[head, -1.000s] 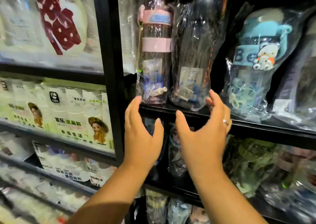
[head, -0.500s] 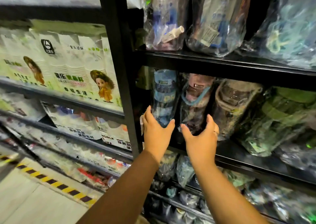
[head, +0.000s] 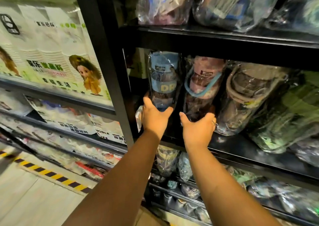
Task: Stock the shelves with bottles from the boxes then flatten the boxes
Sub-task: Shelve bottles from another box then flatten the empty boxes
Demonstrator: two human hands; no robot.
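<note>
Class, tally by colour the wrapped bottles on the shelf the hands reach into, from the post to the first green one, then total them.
blue bottle, gripped by the left hand: 1
pink bottle, gripped by the right hand: 1
beige bottle: 1
green bottle: 1
Total: 4

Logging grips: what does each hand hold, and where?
Left hand grips the blue bottle near its base; right hand grips the pink bottle near its base.

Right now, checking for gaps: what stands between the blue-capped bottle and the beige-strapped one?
In the head view, a bagged pink-capped bottle stands there, held at its base by the right hand; the left hand holds the blue-capped bottle.
</note>
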